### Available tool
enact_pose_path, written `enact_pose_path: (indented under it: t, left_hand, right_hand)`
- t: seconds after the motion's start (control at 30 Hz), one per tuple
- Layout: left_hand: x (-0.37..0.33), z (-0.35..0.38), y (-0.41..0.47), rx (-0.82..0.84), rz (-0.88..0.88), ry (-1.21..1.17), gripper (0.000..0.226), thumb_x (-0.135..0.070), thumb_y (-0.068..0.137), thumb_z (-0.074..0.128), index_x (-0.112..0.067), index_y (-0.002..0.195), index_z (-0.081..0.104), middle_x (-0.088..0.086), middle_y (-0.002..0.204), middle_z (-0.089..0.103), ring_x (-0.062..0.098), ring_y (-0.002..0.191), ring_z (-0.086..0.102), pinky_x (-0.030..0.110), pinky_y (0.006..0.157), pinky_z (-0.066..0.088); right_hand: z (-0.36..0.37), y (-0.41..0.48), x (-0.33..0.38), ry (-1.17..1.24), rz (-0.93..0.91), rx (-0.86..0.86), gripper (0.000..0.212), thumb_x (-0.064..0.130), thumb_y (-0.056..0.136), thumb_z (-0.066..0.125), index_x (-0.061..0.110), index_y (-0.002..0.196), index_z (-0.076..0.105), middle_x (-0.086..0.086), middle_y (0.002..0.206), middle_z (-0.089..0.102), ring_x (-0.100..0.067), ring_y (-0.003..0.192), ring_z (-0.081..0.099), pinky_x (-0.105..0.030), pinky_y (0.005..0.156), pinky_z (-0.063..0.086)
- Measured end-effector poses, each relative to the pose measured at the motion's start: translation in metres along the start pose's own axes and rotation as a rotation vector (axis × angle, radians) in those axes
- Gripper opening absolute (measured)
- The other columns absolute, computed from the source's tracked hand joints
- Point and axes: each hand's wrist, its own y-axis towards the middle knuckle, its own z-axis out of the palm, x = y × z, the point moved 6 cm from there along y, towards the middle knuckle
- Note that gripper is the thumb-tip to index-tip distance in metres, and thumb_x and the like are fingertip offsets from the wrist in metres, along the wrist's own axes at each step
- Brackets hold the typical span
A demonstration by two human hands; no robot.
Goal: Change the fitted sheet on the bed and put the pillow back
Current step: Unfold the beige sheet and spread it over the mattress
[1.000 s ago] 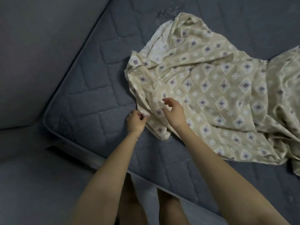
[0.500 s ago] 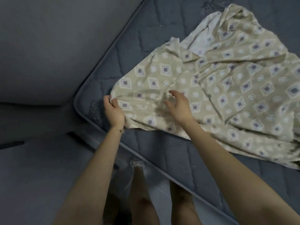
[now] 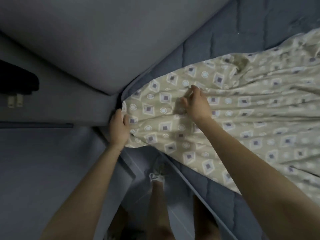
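Fitting the sheet point(image 3: 245, 122) onto the mattress point(image 3: 216, 40) corner: left hand point(image 3: 119, 130) clamps its edge, grip of the right hand point(image 3: 199, 106) too blurred to tell; next likely needs tucking it under.

1. The fitted sheet point(image 3: 242, 118) is showing a beige ground scattered with white-edged diamonds, each with a purple-grey centre, and pale ringed circles between them.
2. The mattress point(image 3: 216, 40) is showing dusky blue with quilted stitch lines.
3. The wall point(image 3: 103, 40) at far left is looking plain grey.
4. A shape point(image 3: 17, 78) at the left edge is looking black.
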Motion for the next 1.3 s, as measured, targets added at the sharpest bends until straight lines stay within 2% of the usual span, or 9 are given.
enact_pose_path:
  t: [0.13,0.33,0.5,0.67,0.8,0.87,1.0,1.13,1.3]
  left_hand:
    - [-0.005,0.008,-0.007,-0.059,0.07,0.103,0.057,-0.024,0.094,0.059,-0.004,0.143,0.038,0.022,0.137,0.044,0.037,0.125,0.042,0.044,0.106,0.035]
    - [-0.039,0.014,-0.015,-0.22,0.272,0.301,0.045,-0.029,0.09,0.055,-0.014,0.132,0.053,0.011,0.142,0.044,0.034,0.131,0.039,0.05,0.107,0.033]
    - [-0.073,0.043,-0.01,-0.182,0.444,0.315,0.046,-0.04,0.091,0.053,-0.019,0.131,0.057,0.007,0.118,0.056,0.03,0.107,0.051,0.044,0.09,0.044]
    - [-0.097,0.066,0.015,-0.122,0.433,0.333,0.069,-0.048,0.089,0.063,-0.018,0.147,0.041,0.008,0.11,0.066,0.028,0.096,0.063,0.038,0.076,0.049]
    - [-0.114,0.065,0.034,-0.17,0.452,0.326,0.022,-0.03,0.087,0.07,-0.015,0.103,0.07,0.004,0.072,0.071,0.026,0.058,0.066,0.024,0.048,0.035]
    - [-0.115,0.064,0.042,-0.202,0.449,0.329,0.011,-0.018,0.085,0.072,-0.011,0.079,0.066,0.005,0.058,0.064,0.026,0.044,0.059,0.02,0.046,0.025]
    - [-0.116,0.063,0.042,-0.169,0.454,0.28,0.009,-0.009,0.089,0.066,-0.005,0.082,0.062,0.011,0.06,0.063,0.029,0.047,0.059,0.023,0.045,0.029]
    - [-0.098,0.04,0.052,-0.239,0.337,0.161,0.026,-0.02,0.097,0.042,-0.006,0.083,0.06,0.016,0.063,0.061,0.032,0.05,0.058,0.029,0.044,0.037]
    - [-0.05,0.001,0.052,-0.364,0.18,0.07,0.015,-0.011,0.097,0.051,-0.001,0.09,0.06,0.023,0.084,0.065,0.04,0.07,0.062,0.041,0.057,0.045]
  right_hand:
    - [-0.002,0.016,0.011,-0.094,-0.03,-0.031,0.049,0.023,0.096,0.051,0.014,0.142,0.04,-0.016,0.131,0.047,-0.036,0.118,0.045,-0.043,0.095,0.041]
    - [0.007,0.019,0.025,-0.285,-0.19,-0.047,0.041,0.02,0.092,0.058,0.015,0.132,0.054,-0.011,0.129,0.048,-0.034,0.119,0.041,-0.041,0.098,0.036]
    - [-0.011,0.032,0.006,-0.387,-0.155,-0.2,0.043,0.021,0.09,0.062,0.008,0.129,0.051,-0.017,0.126,0.049,-0.038,0.115,0.044,-0.046,0.094,0.038]
    - [-0.029,0.062,-0.022,-0.374,0.074,-0.071,0.075,0.061,0.084,0.06,0.006,0.128,0.033,-0.016,0.122,0.055,-0.038,0.113,0.053,-0.045,0.088,0.044]
    - [-0.045,0.086,-0.041,-0.356,0.255,-0.093,0.076,0.068,0.088,0.044,0.006,0.13,0.033,-0.017,0.12,0.06,-0.039,0.107,0.059,-0.038,0.077,0.039]
    - [-0.04,0.097,-0.037,-0.508,0.197,-0.071,0.061,0.057,0.096,0.039,0.005,0.128,0.039,-0.018,0.113,0.064,-0.036,0.102,0.061,-0.035,0.072,0.033]
    - [-0.03,0.109,-0.026,-0.538,0.037,-0.022,0.028,0.026,0.104,0.028,0.012,0.111,0.051,-0.015,0.099,0.066,-0.031,0.079,0.056,-0.033,0.061,0.031]
    - [-0.028,0.098,0.002,-0.298,-0.174,-0.123,0.022,0.024,0.103,0.034,0.014,0.086,0.043,-0.006,0.07,0.053,-0.032,0.067,0.051,-0.036,0.055,0.028]
    - [-0.015,0.108,0.091,-0.009,-0.531,-0.133,0.027,0.02,0.099,0.047,0.016,0.074,0.038,-0.001,0.067,0.045,-0.02,0.063,0.041,-0.032,0.058,0.022]
